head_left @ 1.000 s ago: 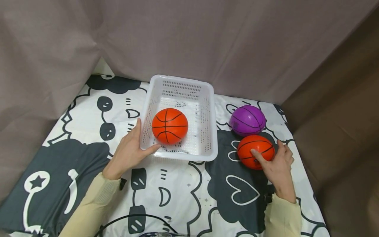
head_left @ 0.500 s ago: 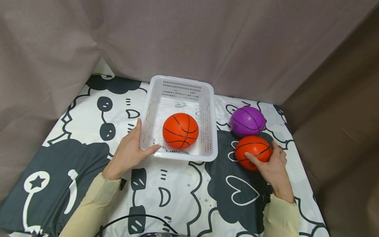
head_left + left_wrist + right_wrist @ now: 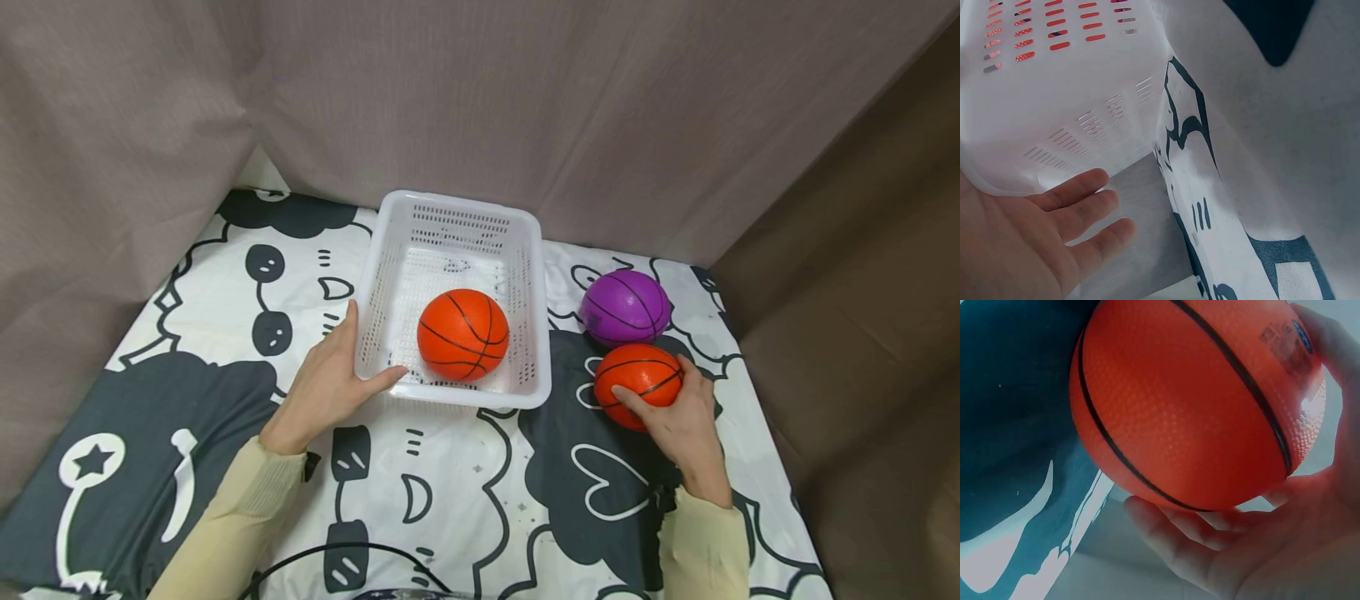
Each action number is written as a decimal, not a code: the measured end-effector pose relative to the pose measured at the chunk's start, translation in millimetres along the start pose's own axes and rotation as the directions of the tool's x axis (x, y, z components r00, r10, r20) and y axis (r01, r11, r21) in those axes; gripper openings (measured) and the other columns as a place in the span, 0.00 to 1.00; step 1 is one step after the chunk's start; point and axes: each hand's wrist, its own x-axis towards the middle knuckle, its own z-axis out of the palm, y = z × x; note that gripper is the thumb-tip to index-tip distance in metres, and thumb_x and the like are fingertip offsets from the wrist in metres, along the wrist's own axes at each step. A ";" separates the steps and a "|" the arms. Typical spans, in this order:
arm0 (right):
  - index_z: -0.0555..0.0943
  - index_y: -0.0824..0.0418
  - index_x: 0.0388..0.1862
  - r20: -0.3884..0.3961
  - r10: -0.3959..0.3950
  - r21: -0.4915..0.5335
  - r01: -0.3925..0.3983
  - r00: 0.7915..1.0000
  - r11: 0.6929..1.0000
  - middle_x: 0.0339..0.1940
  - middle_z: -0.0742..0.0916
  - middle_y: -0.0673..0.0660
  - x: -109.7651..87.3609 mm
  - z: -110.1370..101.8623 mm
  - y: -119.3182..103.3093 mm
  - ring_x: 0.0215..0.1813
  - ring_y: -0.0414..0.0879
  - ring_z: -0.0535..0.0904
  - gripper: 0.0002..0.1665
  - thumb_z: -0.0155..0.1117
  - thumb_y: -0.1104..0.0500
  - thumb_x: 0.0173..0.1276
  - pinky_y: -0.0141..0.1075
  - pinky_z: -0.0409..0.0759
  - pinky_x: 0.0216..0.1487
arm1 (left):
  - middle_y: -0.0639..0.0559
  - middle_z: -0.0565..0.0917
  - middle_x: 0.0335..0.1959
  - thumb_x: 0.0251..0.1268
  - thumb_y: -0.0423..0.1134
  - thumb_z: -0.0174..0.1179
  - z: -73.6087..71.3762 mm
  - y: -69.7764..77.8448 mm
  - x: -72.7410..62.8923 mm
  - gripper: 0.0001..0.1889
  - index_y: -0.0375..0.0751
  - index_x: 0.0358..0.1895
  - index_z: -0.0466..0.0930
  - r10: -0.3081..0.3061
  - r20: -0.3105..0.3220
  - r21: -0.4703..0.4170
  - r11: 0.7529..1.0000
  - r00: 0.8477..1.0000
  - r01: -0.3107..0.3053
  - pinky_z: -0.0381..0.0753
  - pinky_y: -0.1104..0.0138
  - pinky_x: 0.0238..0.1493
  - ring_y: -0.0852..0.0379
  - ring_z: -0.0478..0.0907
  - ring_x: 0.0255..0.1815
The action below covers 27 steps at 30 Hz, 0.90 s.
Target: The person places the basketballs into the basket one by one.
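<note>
A white perforated plastic basket point(image 3: 465, 400) stands mid-view in the head view, with an orange toy basketball point(image 3: 462, 335) lying inside near its front. At the basket's front left corner is my left hand point(image 3: 327, 390), thumb by the near rim and fingers along the left side. The left wrist view shows those fingers point(image 3: 1088, 212) nearly straight beside the basket wall. To the right, my right hand point(image 3: 686, 421) holds a second orange basketball point(image 3: 637, 379), thumb on its near side, fingers around its right. Just behind that ball sits a purple basketball point(image 3: 626, 307).
Black-and-white patterned cloth point(image 3: 450, 467) covers the surface. A grey-brown curtain point(image 3: 480, 100) hangs behind, and a darker one point(image 3: 862, 350) borders the right side. A black cable point(image 3: 352, 546) crosses the front.
The ball in the basket has rolled right and slightly toward me. My right hand and its orange ball have shifted a little left. The left hand has stayed in place.
</note>
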 end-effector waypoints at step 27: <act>0.48 0.57 0.79 -0.083 -0.097 0.070 0.103 0.992 0.992 0.65 0.64 0.69 -29.5 -48.7 -32.4 0.60 0.67 0.65 0.63 0.69 0.34 0.56 0.63 0.74 0.50 | 0.37 0.57 0.75 0.49 0.78 0.55 0.0 0.5 -0.5 0.65 0.40 0.78 0.33 -0.025 0.011 -0.014 1.000 1.000 0.025 0.71 0.46 0.58 0.40 0.70 0.60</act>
